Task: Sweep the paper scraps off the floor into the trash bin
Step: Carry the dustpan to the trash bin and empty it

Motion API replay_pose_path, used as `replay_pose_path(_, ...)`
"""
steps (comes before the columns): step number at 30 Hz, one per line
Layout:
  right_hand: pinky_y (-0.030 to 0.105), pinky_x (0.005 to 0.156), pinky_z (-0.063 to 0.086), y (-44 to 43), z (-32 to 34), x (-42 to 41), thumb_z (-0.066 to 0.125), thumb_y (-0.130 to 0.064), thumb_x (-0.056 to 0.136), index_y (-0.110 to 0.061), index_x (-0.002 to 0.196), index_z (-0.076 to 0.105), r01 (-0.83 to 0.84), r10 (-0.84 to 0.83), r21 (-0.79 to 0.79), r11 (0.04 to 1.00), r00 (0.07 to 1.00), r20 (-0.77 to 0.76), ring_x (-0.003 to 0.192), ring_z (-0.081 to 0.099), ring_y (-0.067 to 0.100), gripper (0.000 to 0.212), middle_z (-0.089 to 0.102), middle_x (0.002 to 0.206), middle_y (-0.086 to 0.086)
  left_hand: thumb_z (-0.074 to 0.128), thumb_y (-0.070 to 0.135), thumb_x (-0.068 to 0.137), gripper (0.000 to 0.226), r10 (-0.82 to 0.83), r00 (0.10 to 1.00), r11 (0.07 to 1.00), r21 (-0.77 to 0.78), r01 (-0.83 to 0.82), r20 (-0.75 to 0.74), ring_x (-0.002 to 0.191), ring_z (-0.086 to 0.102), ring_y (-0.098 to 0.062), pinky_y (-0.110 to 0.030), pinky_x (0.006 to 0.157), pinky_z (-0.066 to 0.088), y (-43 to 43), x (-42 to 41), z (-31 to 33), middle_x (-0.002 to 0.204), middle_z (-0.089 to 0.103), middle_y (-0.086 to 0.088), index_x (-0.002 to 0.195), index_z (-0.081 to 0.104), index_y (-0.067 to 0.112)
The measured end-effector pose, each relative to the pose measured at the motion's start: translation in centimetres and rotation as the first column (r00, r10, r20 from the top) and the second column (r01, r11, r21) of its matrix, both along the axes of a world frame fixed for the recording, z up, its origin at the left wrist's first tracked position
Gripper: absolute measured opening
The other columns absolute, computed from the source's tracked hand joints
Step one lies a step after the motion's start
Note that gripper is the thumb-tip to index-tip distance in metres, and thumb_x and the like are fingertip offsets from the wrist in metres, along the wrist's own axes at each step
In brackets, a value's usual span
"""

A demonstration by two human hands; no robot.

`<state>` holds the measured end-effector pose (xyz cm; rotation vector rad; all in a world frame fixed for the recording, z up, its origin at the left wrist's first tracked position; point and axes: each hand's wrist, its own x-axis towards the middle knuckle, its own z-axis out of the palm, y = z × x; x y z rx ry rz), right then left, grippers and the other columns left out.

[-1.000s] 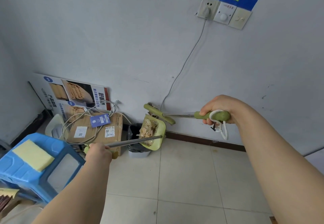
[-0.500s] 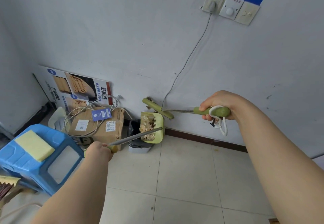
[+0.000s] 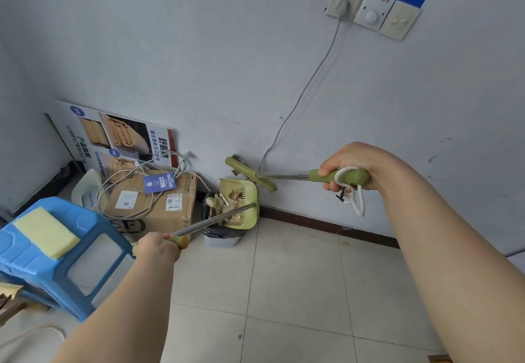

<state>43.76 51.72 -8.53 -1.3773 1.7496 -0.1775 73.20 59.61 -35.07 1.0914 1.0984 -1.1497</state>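
My left hand (image 3: 157,246) grips the green end of the dustpan's metal handle. The pale green dustpan (image 3: 250,195) is tipped over the small grey trash bin (image 3: 220,239) with its black liner, against the wall. Brown paper scraps (image 3: 227,205) spill from the pan into the bin. My right hand (image 3: 345,165) holds the green grip of the broom, with a white loop cord hanging below it. The broom head (image 3: 250,173) is raised in the air just above the dustpan, near the wall.
A cardboard box (image 3: 154,205) with cables on it stands left of the bin. A blue plastic stool (image 3: 56,257) with a yellow sponge (image 3: 45,232) is at the near left. A poster (image 3: 119,135) leans on the wall. A white cord (image 3: 301,98) runs down from the socket.
The dustpan has tilted further over the bin and the scraps have slid down toward it. Both hands kept their grips; the view has shifted slightly.
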Motion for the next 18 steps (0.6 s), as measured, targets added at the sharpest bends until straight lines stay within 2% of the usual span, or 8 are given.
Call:
replay_pose_path(2,0.024,0.047,0.048,-0.1,0.1,0.0,0.063,-0.001,0.083,0.01,0.095,0.061,-0.013,0.013,-0.01,1.0,1.0,-0.008,0.048,0.065,0.019,0.017,0.064,0.075,0.027,0.054,0.026,0.095,0.021,-0.011,1.0,1.0,0.009,0.011,0.018,0.047,0.04,-0.005,-0.012,0.049,0.044,-0.3,0.0,0.6,0.074,0.046,0.004,0.112,0.052,0.015)
replay_pose_path(4,0.026,0.05,0.049,-0.2,0.4,0.0,0.064,-0.001,0.082,0.012,0.095,0.062,-0.031,0.03,-0.023,0.999,0.999,-0.02,0.045,0.064,0.018,0.018,0.065,0.081,0.029,0.053,0.025,0.096,0.015,-0.02,1.0,0.999,0.025,0.019,0.021,0.047,0.04,-0.005,-0.015,0.044,0.041,-0.4,-0.2,1.2,0.07,0.043,0.004,0.105,0.05,0.014)
replay_pose_path(7,0.023,0.046,0.05,-0.4,0.6,0.0,0.065,0.0,0.082,0.014,0.097,0.063,-0.045,0.044,-0.046,0.998,0.998,-0.035,0.045,0.063,0.02,0.021,0.065,0.081,0.029,0.054,0.023,0.095,0.013,-0.06,0.997,0.998,0.028,0.059,0.048,0.047,0.04,-0.005,-0.014,0.047,0.043,-0.4,-0.6,1.5,0.069,0.043,0.003,0.101,0.048,0.013)
replay_pose_path(11,0.021,0.043,0.048,-0.2,0.6,-0.2,0.064,-0.001,0.083,0.013,0.099,0.063,-0.044,0.043,-0.033,0.999,0.999,-0.027,0.042,0.063,0.018,0.022,0.064,0.08,0.028,0.054,0.02,0.094,0.018,-0.129,0.984,0.992,0.014,0.129,0.122,0.051,0.041,-0.009,-0.019,0.065,0.051,-0.1,-0.9,0.6,0.071,0.044,0.002,0.11,0.054,0.012)
replay_pose_path(12,0.02,0.042,0.047,-0.2,0.6,-0.3,0.064,-0.001,0.083,0.013,0.1,0.062,-0.041,0.041,-0.026,0.999,0.999,-0.021,0.041,0.063,0.017,0.022,0.064,0.08,0.028,0.048,0.017,0.096,0.02,-0.137,0.97,0.989,-0.026,0.145,0.201,0.054,0.04,-0.013,-0.024,0.077,0.053,0.1,-1.1,0.3,0.07,0.041,0.0,0.112,0.056,0.007)
replay_pose_path(14,0.02,0.04,0.047,-0.1,0.5,-0.4,0.064,0.0,0.083,0.013,0.102,0.061,-0.031,0.031,-0.015,0.999,0.999,-0.008,0.04,0.062,0.017,0.023,0.064,0.079,0.027,0.033,0.005,0.098,0.021,-0.081,0.96,0.976,-0.176,0.131,0.267,0.062,0.039,-0.023,-0.034,0.092,0.044,0.2,-2.0,0.3,0.07,0.035,-0.003,0.09,0.052,0.0)
replay_pose_path(16,0.022,0.043,0.048,-0.2,0.5,-0.6,0.064,0.0,0.083,0.015,0.102,0.061,-0.032,0.031,-0.011,0.999,0.999,-0.003,0.041,0.061,0.018,0.024,0.065,0.079,0.028,0.032,0.002,0.098,0.022,-0.048,0.968,0.979,-0.181,0.094,0.246,0.063,0.04,-0.022,-0.029,0.069,0.043,-0.3,-1.9,1.2,0.07,0.035,-0.003,0.079,0.044,0.004)
replay_pose_path(18,0.026,0.049,0.049,-0.2,0.5,-0.6,0.065,0.0,0.082,0.015,0.103,0.061,-0.035,0.035,-0.019,0.999,0.999,0.001,0.043,0.062,0.018,0.025,0.065,0.08,0.029,0.045,0.017,0.098,0.014,-0.099,0.97,0.993,-0.045,0.112,0.221,0.054,0.037,-0.011,-0.022,0.048,0.036,-0.3,-1.2,2.1,0.069,0.038,0.002,0.085,0.045,0.011)
